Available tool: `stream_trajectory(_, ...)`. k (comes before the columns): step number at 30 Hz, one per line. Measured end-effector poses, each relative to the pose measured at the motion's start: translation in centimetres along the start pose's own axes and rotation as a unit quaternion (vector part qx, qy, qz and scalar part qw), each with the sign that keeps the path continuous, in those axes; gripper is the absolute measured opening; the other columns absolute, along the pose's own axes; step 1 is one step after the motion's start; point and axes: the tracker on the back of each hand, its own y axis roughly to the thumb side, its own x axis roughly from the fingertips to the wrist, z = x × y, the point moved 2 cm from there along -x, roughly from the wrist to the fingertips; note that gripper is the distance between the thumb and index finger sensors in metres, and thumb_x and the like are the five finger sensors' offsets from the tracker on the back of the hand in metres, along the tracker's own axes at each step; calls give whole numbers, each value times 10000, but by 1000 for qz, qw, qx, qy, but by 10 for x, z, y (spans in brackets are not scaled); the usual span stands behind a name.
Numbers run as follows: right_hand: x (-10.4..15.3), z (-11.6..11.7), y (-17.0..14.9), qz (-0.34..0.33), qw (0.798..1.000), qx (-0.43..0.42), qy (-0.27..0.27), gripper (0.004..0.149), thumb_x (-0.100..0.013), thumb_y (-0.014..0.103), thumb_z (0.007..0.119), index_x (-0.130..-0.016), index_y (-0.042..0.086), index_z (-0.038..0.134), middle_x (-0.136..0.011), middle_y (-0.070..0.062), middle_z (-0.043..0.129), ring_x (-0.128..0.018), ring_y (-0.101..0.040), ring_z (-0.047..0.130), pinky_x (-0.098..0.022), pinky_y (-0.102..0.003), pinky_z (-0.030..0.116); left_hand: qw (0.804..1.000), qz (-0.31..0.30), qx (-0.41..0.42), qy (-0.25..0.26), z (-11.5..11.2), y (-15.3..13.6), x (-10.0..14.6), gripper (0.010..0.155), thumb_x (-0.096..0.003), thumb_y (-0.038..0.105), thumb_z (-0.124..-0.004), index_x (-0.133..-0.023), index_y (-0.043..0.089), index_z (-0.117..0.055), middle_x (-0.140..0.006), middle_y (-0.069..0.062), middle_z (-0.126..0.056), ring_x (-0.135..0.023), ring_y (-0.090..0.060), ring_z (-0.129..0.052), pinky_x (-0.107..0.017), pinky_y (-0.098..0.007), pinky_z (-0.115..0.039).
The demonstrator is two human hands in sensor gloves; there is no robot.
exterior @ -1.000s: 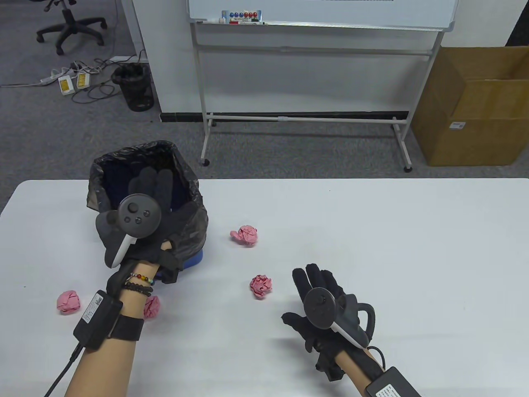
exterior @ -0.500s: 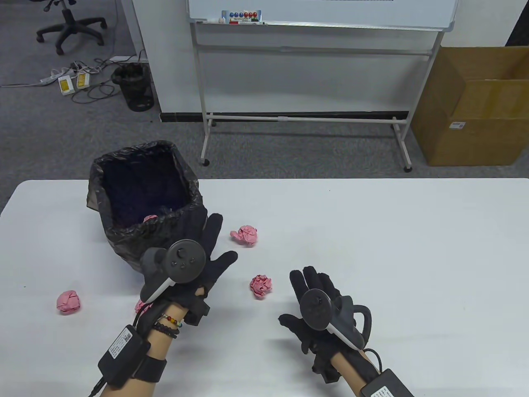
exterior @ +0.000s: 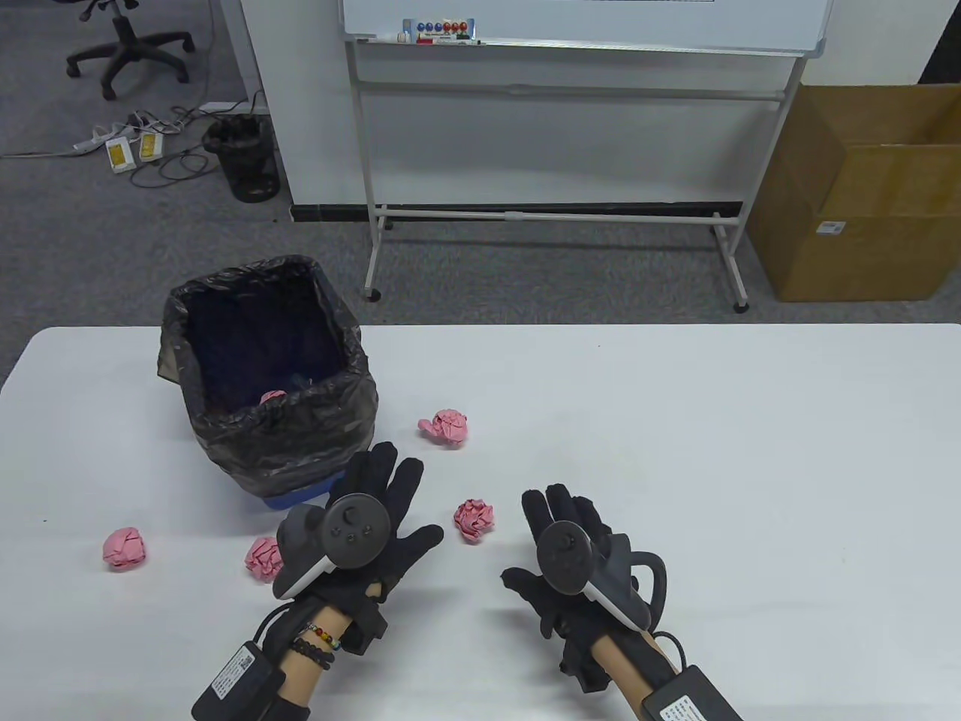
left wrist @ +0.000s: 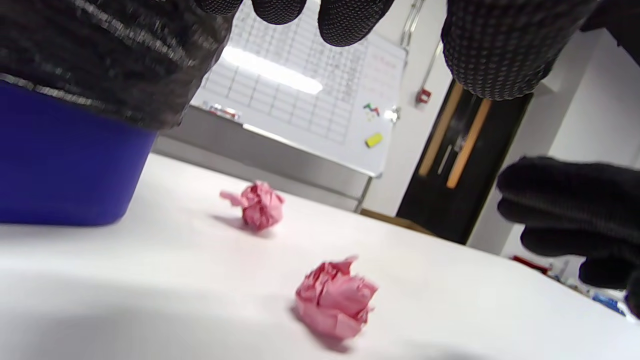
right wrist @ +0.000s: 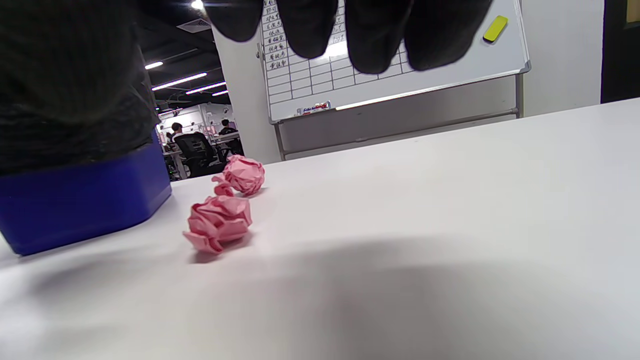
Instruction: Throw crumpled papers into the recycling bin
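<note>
Hovering just above the surface [exterior: 676, 451] with fingers spread and nothing in its grasp, the left hand [exterior: 368, 518] sits near the front of the bin [exterior: 270, 375]; the right hand [exterior: 570, 548] is likewise spread and empty. Between them lies one crumpled paper [exterior: 474, 519], another [exterior: 446, 428] sits farther off to the bin's right, and two more [exterior: 263, 559] [exterior: 124, 547] lie near the left. One pink ball [exterior: 272, 396] already shows inside the liner.

What could go wrong, I'd say: both hands flank the same middle ball and might reach for it together. A light paper ball may also bounce off the bin's rumpled black liner and roll along the smooth white top.

Beyond the far edge stand a rolling whiteboard [exterior: 585, 30], a cardboard box [exterior: 863, 195], a mesh wastebasket [exterior: 244, 158] and an office chair [exterior: 128, 45] on grey carpet.
</note>
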Motion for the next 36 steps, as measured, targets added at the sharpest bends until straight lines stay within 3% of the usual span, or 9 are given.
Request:
stream_trajectory(11, -18, 6, 10, 2, 1000, 15, 9, 941, -298, 638, 822, -1080, 354, 382, -1185, -22, 461, -1103, -370, 563, -752, -533, 582, 999, 5, 12, -40, -28, -22, 0, 853, -450, 607, -755, -1137, 205, -448, -1232, -180, -293, -1106, -483, -339, -742, -672, -408)
stream_trajectory(21, -53, 33, 37, -10, 998, 56, 35, 932, -297, 625, 838, -1077, 357, 403, -1173, -20, 506, -1081, -351, 623, -738, -507, 621, 998, 13, 19, -63, -36, -36, -1, 848, -450, 603, -756, -1134, 200, -458, -1230, -183, -300, -1103, -485, -361, -740, -671, -417)
stream_trajectory(32, -89, 63, 58, -15, 992, 115, 45, 905, -283, 589, 890, -1057, 365, 479, -1132, -11, 604, -985, -290, 790, -663, -401, 751, 997, 10, 12, -79, -40, -34, -2, 843, -449, 599, -757, -1132, 199, -467, -1229, -182, -307, -1104, -483, -375, -742, -667, -426)
stream_trajectory(36, -94, 67, 63, -16, 990, 135, 36, 837, -273, 545, 933, -1018, 374, 590, -1059, 10, 737, -880, -252, 908, -587, -343, 823, 997, 11, 14, -80, -39, -34, -2, 840, -450, 598, -756, -1131, 198, -472, -1228, -182, -313, -1103, -482, -384, -742, -667, -430)
